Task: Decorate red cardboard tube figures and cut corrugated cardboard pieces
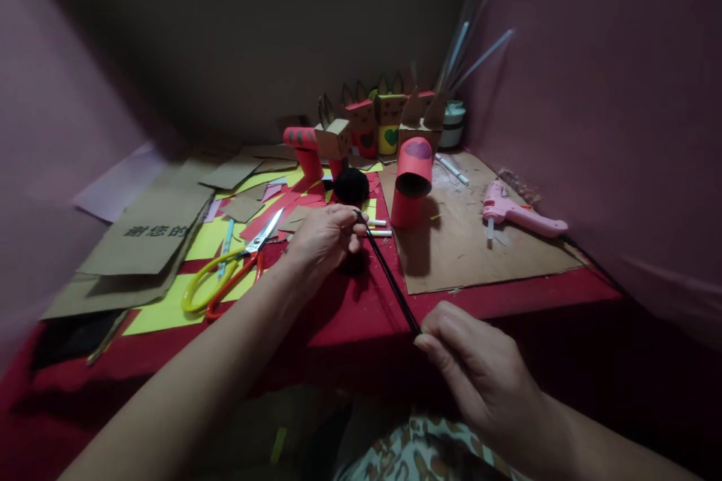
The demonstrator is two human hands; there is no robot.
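Scissors and black ball, probably yarn, near left hand.

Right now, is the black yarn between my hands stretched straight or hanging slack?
Stretched straight: the black yarn runs without sagging from your left hand to your right hand.

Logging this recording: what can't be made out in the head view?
- Far ends of the black strands, head view: the closed right hand hides one; the left hand hides whether they join the black ball.
- Black ball's surface detail, head view: too dark.
- Glue gun cord's far end, head view: lost in shadow.
- Left forearm, head view: cut off by bottom edge.
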